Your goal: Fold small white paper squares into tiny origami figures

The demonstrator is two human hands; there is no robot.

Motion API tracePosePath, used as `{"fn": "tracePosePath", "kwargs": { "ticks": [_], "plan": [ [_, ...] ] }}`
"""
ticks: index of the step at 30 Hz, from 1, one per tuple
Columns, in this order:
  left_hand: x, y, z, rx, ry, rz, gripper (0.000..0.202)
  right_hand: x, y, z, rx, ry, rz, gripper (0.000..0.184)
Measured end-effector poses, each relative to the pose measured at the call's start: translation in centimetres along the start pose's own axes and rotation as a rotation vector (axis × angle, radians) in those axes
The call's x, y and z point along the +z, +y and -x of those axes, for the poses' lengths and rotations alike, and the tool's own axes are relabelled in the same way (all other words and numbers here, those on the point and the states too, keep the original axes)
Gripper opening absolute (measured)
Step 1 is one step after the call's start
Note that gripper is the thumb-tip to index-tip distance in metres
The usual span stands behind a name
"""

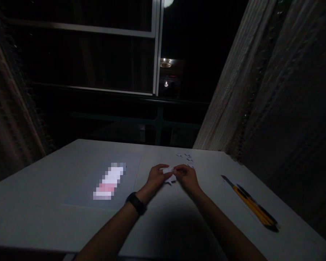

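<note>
Over the middle of the white table, my left hand (157,177) and my right hand (188,175) come together at a small white paper cutout (170,179). Its outline is jagged, with a point showing at the bottom. The left thumb and fingers grip it from the left. My right fingertips pinch at its upper right edge, and the dim light hides exactly what lies between them. Just beyond my right hand lie several small white paper cutouts (188,155). A dark watch is strapped round my left wrist.
On the left, a bright pixelated rectangle (110,181) lies on a pale sheet (134,174). To the right are a yellow utility knife (251,206) and a slim black tool (256,203) beside it. Curtains (225,83) flank a dark window behind the table (163,148).
</note>
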State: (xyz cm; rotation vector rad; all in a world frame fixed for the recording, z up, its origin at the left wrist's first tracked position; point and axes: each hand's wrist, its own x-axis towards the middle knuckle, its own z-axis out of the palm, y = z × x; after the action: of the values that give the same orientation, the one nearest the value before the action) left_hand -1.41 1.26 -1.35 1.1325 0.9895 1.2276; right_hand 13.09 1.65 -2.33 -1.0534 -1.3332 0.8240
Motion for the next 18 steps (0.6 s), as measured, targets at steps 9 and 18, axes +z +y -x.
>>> {"fn": "tracePosePath", "kwargs": {
  "ticks": [9,18],
  "plan": [
    [-0.2,0.2,0.1,-0.050,-0.058,0.124,0.058,0.0,0.2,0.0,0.023,0.081,-0.018,0.015],
    [0.2,-0.3,0.0,-0.072,-0.031,0.193,0.061,1.1,0.4,1.2,0.226,0.235,-0.189,0.019]
  ]
}}
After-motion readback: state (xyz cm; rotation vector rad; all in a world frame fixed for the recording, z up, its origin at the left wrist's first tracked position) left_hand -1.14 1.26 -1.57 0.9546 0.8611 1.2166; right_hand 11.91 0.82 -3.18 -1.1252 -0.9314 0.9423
